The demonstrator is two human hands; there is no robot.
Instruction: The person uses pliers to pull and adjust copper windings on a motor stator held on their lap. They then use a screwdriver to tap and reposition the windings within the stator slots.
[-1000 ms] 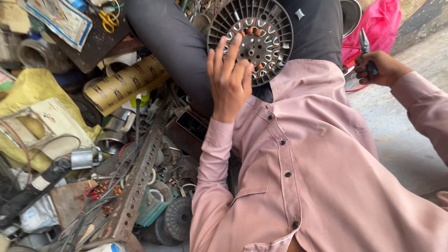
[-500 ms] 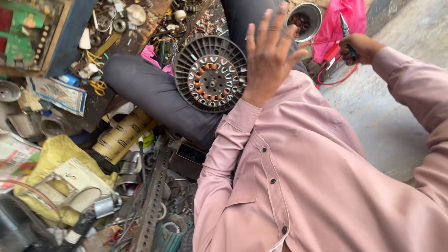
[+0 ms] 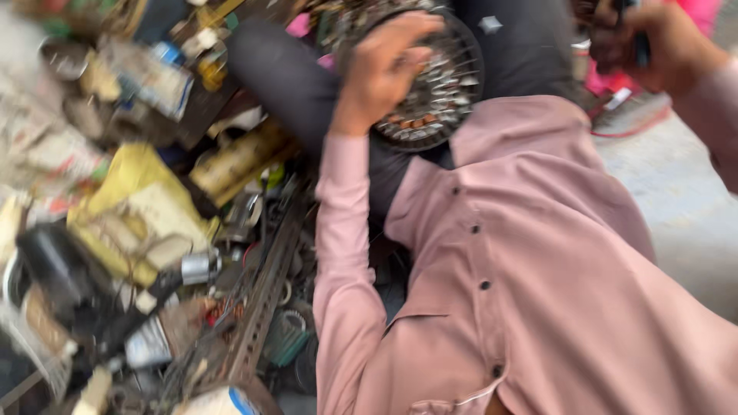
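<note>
Two hands in view: both the wearer's own, in pink sleeves; the whole frame is motion-blurred.
Main item: round finned metal disc (image 3: 430, 84), a motor-like part with copper-coloured windings showing at its lower edge, resting on the dark-trousered lap (image 3: 307, 84).
Disc attitude: flat face turned up toward the camera and tilted a little; being round, it shows no long axis.
Left hand (image 3: 384, 73): laid over the disc's left half, palm down, fingers (image 3: 415, 27) spread and loosely curled across the face toward the top rim; touching it, not clamped round it.
Right hand (image 3: 653, 42): upper right, well apart from the disc; fingers closed in a fist round a dark slim tool (image 3: 639, 46), too blurred to identify.
Key relation: the disc lies directly under the left fingers and extends rightward from them; the left hand is much the nearer, the right hand being off to the disc's right.
Surroundings, left: heap of scrap parts, including a yellow bag (image 3: 146, 192), a brass-coloured cylinder (image 3: 238, 157) and a perforated metal strip (image 3: 265, 300).
Surroundings, right: grey concrete floor (image 3: 684, 207), a red wire (image 3: 626, 132) and pink cloth (image 3: 711, 15).
</note>
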